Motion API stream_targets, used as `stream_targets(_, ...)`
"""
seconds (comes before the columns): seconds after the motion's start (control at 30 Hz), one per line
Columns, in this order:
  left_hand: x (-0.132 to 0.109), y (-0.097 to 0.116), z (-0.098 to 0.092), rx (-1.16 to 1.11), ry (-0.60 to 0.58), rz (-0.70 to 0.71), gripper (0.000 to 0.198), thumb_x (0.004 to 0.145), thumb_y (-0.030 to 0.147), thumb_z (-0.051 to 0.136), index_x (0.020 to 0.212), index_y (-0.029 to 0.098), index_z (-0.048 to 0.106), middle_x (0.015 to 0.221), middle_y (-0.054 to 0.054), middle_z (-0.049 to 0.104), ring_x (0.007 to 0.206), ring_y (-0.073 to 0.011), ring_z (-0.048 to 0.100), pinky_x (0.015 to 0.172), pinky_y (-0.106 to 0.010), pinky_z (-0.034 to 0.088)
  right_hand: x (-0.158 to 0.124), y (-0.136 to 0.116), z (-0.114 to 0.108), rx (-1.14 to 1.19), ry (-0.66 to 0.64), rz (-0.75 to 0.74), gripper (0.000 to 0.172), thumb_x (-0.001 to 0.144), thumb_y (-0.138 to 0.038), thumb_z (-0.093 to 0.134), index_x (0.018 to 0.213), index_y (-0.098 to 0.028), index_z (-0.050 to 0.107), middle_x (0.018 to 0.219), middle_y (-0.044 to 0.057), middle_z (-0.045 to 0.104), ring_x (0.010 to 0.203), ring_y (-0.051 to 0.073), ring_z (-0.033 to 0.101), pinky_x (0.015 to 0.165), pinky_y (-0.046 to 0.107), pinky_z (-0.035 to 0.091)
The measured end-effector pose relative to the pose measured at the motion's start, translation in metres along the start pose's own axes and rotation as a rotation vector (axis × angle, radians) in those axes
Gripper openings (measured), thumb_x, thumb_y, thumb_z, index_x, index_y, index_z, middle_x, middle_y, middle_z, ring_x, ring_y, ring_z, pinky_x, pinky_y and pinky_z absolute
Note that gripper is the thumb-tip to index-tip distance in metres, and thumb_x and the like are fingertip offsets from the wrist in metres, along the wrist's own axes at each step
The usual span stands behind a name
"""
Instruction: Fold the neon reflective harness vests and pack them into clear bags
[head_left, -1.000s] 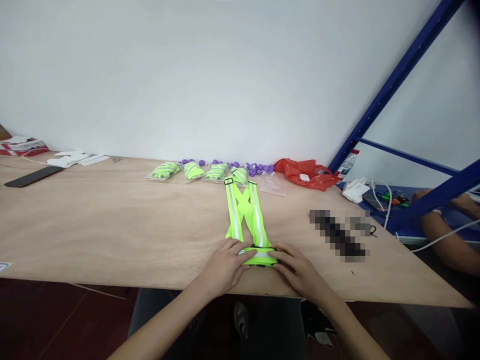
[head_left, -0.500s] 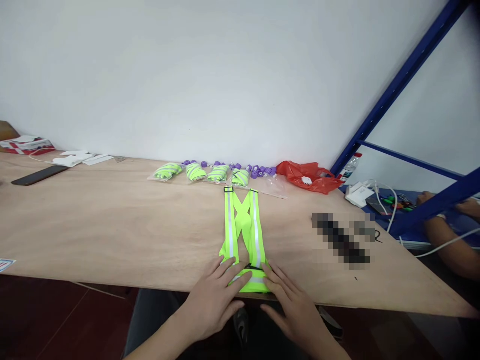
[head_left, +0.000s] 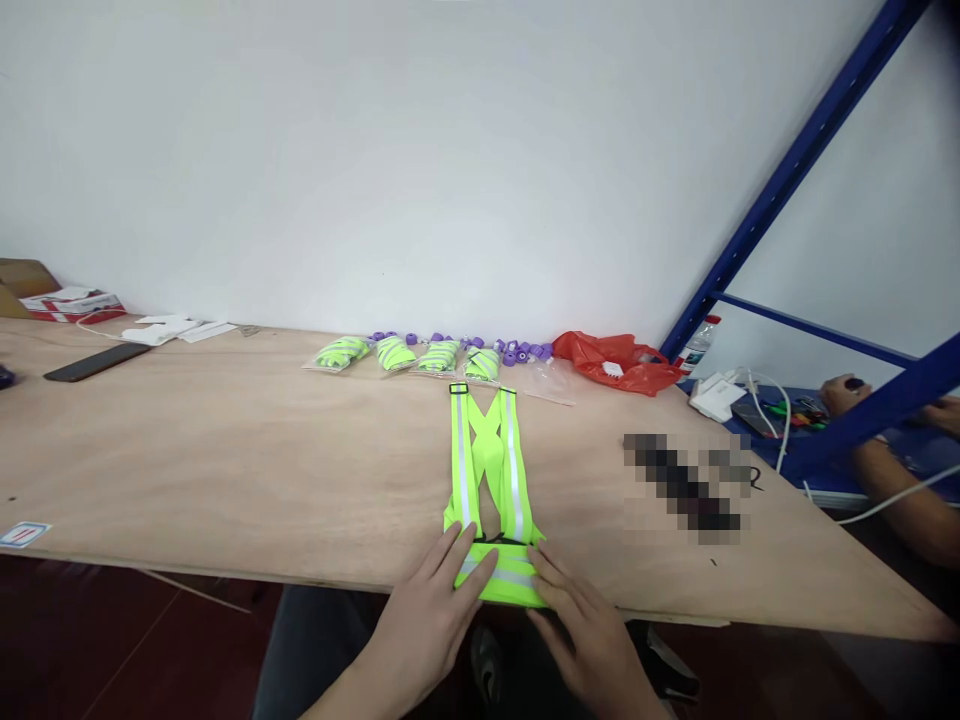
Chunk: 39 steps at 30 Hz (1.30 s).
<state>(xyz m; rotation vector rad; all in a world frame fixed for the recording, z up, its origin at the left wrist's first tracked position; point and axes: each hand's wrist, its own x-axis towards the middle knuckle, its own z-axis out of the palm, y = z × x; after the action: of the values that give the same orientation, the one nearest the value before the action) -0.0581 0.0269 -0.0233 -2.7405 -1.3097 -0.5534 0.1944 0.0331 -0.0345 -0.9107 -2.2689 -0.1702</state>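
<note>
A neon yellow-green reflective vest (head_left: 488, 450) with silver stripes lies flat on the wooden table, its straps crossing in an X and black buckles at the far end. Its waist band is laid across near the table's front edge. My left hand (head_left: 431, 605) rests on the left end of that band, fingers stretched out. On the band's right end lie the fingers of my right hand (head_left: 581, 620), also extended, with the thumb apart. Neither hand grips the fabric.
Several clear bags with folded vests (head_left: 439, 356) line the back, beside purple rolls (head_left: 517, 352), an empty clear bag (head_left: 551, 382) and a red plastic bag (head_left: 615, 362). A blurred dark object (head_left: 679, 485) lies right. Beyond the blue rack (head_left: 795, 150), another person's arm (head_left: 904, 500) shows.
My left hand has slid slightly down and left off the band's middle, baring more of it. The view has shifted a little. The other person's hand now holds a small dark object.
</note>
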Motion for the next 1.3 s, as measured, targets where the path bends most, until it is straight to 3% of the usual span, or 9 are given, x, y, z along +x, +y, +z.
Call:
stream_targets(0.27,0.009,-0.003,-0.011,-0.084,0.004,0.005,0.053,0.093,0.011,0.052,0.144,0.025,0.047,0.142,-0.013,0.054,0.126,-0.0315,0.053,0.1,-0.051,0.051,0.027,0.012,-0.024,0.281,-0.189,0.129,0.033,0.093,-0.01,0.049,0.117,-0.026,0.066,0.129,0.009,0.065,0.119,0.02,0.063,0.097,0.032,0.056)
stream_targets(0.47,0.012,-0.005,-0.016,-0.134,-0.009,0.003,0.052,0.092,0.023,0.061,0.142,0.027,0.048,0.141,-0.012,0.054,0.124,-0.0309,0.052,0.1,-0.051,0.05,0.027,0.014,-0.024,0.201,-0.264,0.1,0.029,0.09,-0.018,0.06,0.118,-0.026,0.064,0.132,0.01,0.063,0.119,0.023,0.062,0.096,0.035,0.057)
stream_targets(0.57,0.01,-0.005,-0.015,-0.12,-0.006,0.007,0.055,0.089,0.023,0.065,0.142,0.027,0.049,0.14,-0.012,0.056,0.123,-0.0316,0.053,0.1,-0.052,0.05,0.02,0.011,-0.017,0.097,-0.201,0.06,0.028,0.091,-0.02,0.06,0.117,-0.025,0.063,0.127,0.011,0.066,0.114,0.024,0.066,0.091,0.036,0.059)
stream_targets(0.77,0.004,-0.003,-0.01,-0.107,0.124,0.065,0.044,0.091,0.009,0.05,0.131,0.026,0.058,0.129,-0.009,0.064,0.113,-0.0278,0.057,0.094,-0.048,0.052,0.005,0.003,-0.002,-0.116,0.043,-0.09,0.025,0.094,-0.015,0.054,0.116,-0.02,0.064,0.113,0.009,0.075,0.112,0.023,0.068,0.093,0.036,0.057)
stream_targets(0.93,0.005,-0.004,-0.012,-0.124,0.172,0.076,0.038,0.094,0.016,0.049,0.13,0.026,0.059,0.124,-0.007,0.067,0.108,-0.0265,0.061,0.096,-0.046,0.05,0.003,0.003,-0.003,-0.103,0.073,-0.099,0.027,0.094,-0.013,0.054,0.119,-0.018,0.064,0.116,0.01,0.074,0.118,0.023,0.065,0.096,0.036,0.057)
stream_targets(1.13,0.025,-0.015,-0.027,-0.18,0.024,0.115,0.036,0.098,0.039,0.053,0.129,0.021,0.055,0.106,-0.006,0.073,0.092,-0.0246,0.067,0.081,-0.038,0.054,0.024,0.008,-0.015,0.069,0.018,-0.011,0.032,0.095,-0.011,0.05,0.123,-0.021,0.062,0.114,0.008,0.074,0.114,0.022,0.066,0.092,0.034,0.059)
stream_targets(1.3,0.052,-0.024,-0.045,-0.218,-0.177,-0.021,0.023,0.1,0.039,0.049,0.111,0.022,0.061,0.092,-0.003,0.073,0.082,-0.0228,0.07,0.066,-0.029,0.05,0.052,0.015,-0.021,0.174,-0.095,0.086,0.03,0.095,-0.015,0.048,0.121,-0.023,0.062,0.119,0.01,0.07,0.117,0.024,0.062,0.095,0.037,0.058)
